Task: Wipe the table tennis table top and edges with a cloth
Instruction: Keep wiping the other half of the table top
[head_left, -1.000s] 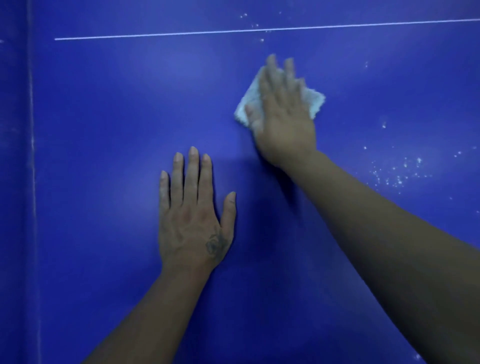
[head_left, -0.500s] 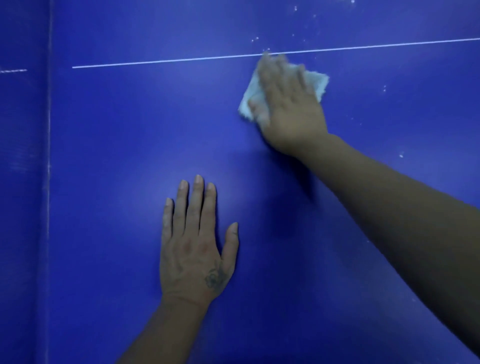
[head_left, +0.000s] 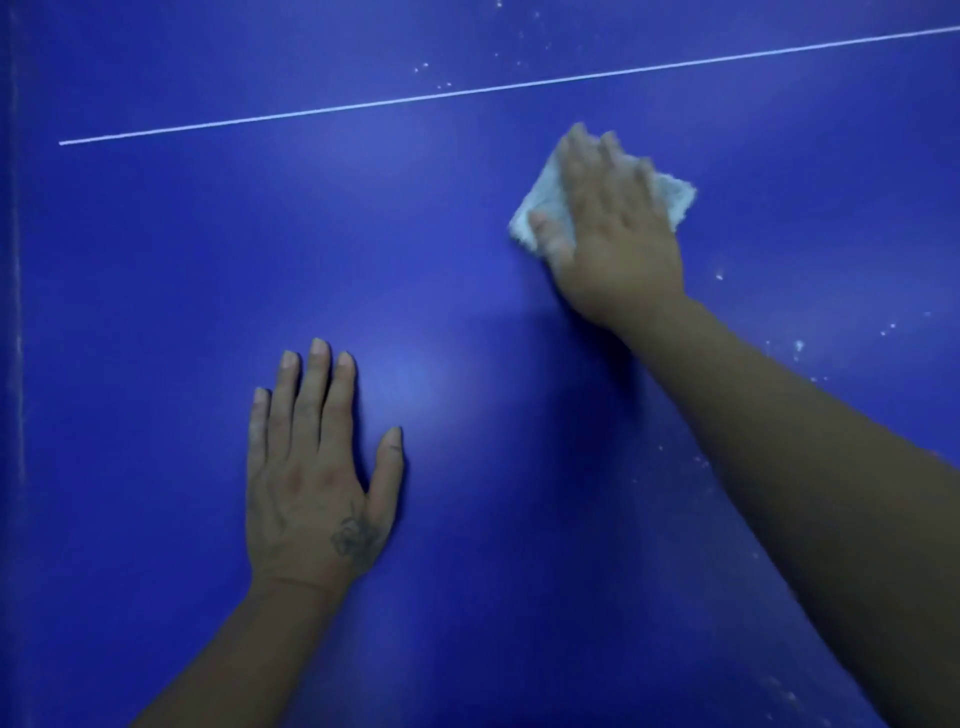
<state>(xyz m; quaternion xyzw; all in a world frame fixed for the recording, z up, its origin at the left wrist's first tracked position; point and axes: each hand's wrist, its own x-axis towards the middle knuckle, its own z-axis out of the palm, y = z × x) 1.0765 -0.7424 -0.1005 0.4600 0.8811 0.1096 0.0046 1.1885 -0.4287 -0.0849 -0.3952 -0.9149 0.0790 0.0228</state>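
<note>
The top-wiping step is under way. The right hand (head_left: 613, 228) is lying flat on the cloth (head_left: 540, 208), fingers extended and pressing it down rather than curling round it, though motion blur is softening the fingertips. The cloth is sitting in the upper right of the frame, below the white line (head_left: 467, 93), flat against the blue worktop (head_left: 208, 260). It is folded into a small pad lying like a diamond, one corner pointing to the lower left and another to the right. Its long axis seems to be running roughly across the frame, but the hand is covering most of it. The left hand (head_left: 317, 467) is resting palm-down at lower centre, fingers straight and close together, holding nothing and apparently bracing.

White specks (head_left: 797, 345) are lying to the right of the forearm, and more are sitting above the line. The next stroke should probably carry the pad over those with steady pressure. The pale left edge (head_left: 18, 364) is not yet being wiped.
</note>
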